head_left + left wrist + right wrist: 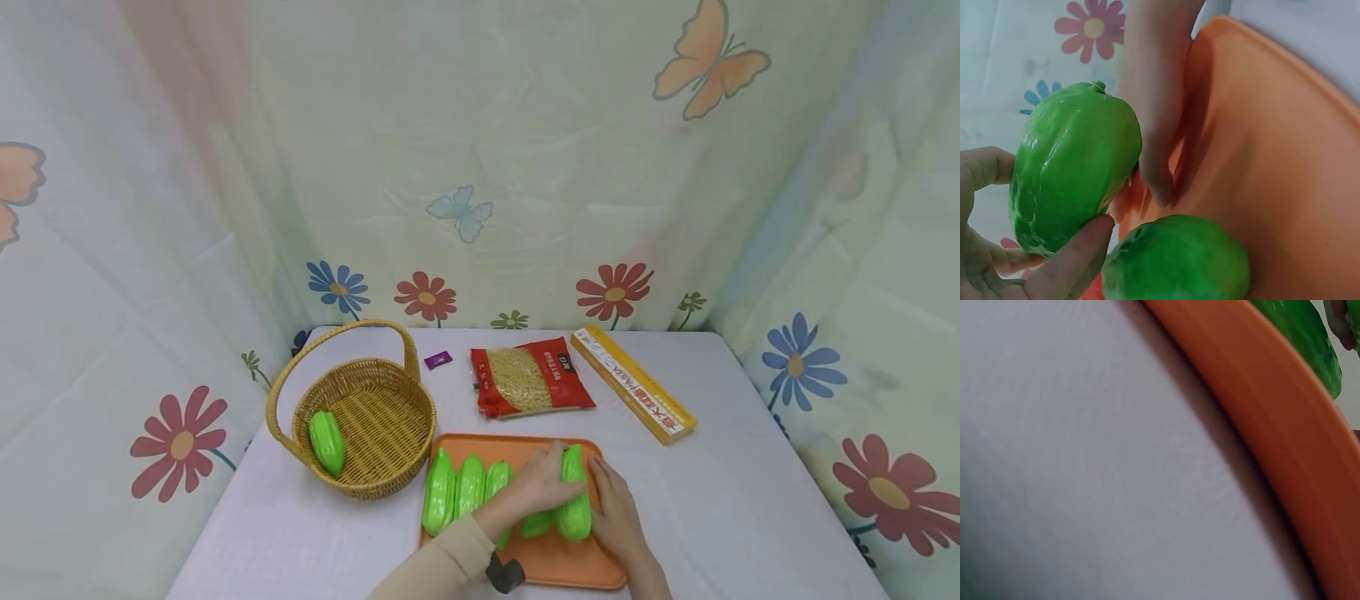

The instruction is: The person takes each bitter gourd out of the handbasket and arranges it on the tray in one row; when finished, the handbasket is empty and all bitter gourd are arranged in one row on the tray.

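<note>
My left hand (542,483) holds a glossy, ridged green papaya (574,500) above the right part of an orange tray (555,571). In the left wrist view, thumb and fingers curl around this papaya (1075,169), with another papaya (1179,259) below it. Part of that lower papaya (537,524) shows under the held one in the head view. Across the tray's right edge lies my right hand (621,512), fingers extended beside the held papaya; whether it touches the rim is unclear. Several more papayas, such as one (439,492) at the far left, lie side by side on the tray.
A wicker basket (427,417) with a tall handle stands left of the tray, one papaya (327,443) inside. Behind the tray lie a red pasta bag (525,379) and a small purple packet (438,359). A long yellow box (633,383) lies at the back right.
</note>
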Tool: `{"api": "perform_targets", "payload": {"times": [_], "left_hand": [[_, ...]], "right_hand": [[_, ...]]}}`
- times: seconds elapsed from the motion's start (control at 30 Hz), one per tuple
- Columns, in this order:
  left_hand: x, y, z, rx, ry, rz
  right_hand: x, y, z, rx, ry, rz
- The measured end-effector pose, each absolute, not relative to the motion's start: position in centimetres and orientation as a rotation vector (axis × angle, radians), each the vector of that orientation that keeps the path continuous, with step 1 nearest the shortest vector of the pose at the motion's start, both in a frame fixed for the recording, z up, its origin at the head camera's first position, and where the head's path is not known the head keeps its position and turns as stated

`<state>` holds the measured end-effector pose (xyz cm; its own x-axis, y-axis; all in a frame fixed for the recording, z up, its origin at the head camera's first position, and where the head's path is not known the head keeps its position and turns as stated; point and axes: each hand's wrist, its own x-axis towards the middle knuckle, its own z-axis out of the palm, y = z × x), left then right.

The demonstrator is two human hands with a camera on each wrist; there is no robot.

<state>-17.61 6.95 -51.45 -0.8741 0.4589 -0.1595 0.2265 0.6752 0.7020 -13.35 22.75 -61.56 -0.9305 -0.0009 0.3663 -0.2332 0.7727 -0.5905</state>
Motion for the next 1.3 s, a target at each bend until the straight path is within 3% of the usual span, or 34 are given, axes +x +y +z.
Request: {"api": "perform_targets", "payload": {"times": [0.7,1.3], "left_hand": [[-18.6,1.9,-51.3,0.375,2.619,1.157],[-18.1,2.1,-51.6,0.427,2.779,0.843]], "right_hand": [[-13.5,22.8,-62.2,0.208,-2.586,0.851],[-13.6,22.8,-62.1,0.207,-2.596,0.844]]}}
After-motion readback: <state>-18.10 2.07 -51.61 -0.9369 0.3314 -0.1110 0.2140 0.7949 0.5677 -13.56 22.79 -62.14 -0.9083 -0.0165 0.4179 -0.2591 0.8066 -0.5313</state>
